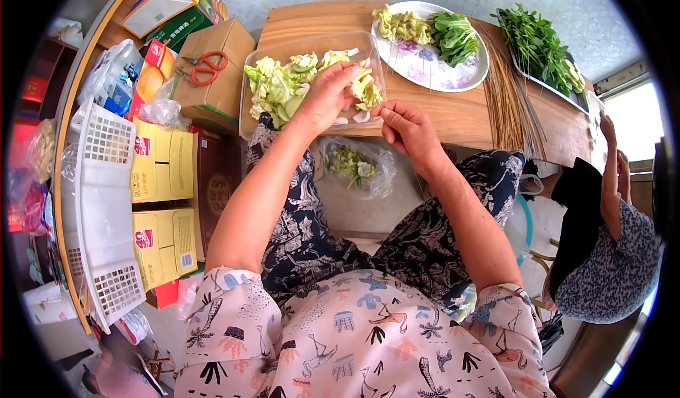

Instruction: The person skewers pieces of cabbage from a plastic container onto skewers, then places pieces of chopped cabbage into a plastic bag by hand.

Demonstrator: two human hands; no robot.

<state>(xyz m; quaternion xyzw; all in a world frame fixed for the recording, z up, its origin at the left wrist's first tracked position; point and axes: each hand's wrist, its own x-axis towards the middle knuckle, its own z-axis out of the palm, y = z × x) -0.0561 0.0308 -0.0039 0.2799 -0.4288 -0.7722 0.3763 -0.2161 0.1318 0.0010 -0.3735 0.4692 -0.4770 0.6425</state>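
Note:
My left hand (331,94) is closed around a small bunch of pale yellow-green leaves (366,90), held above the right side of a clear plastic tub (247,123). Loose lettuce-like leaves (273,79) fill much of that tub. Just to the right of the bunch, my right hand (412,134) is in a pinch, thumb against forefinger; what lies between the fingertips is too small to make out. On the table, a white oval plate (432,79) with purple flowers carries a yellowish bunch (405,26) and a greener bunch (455,38).
Long thin brown stalks (503,93) lie across the wooden table (304,19), beside a tray of dark green leaves (535,47). Below, a clear bag (379,164) holds leaf scraps. Red-handled scissors (205,68) rest on a carton (219,97) at left. Another person (609,263) is at right.

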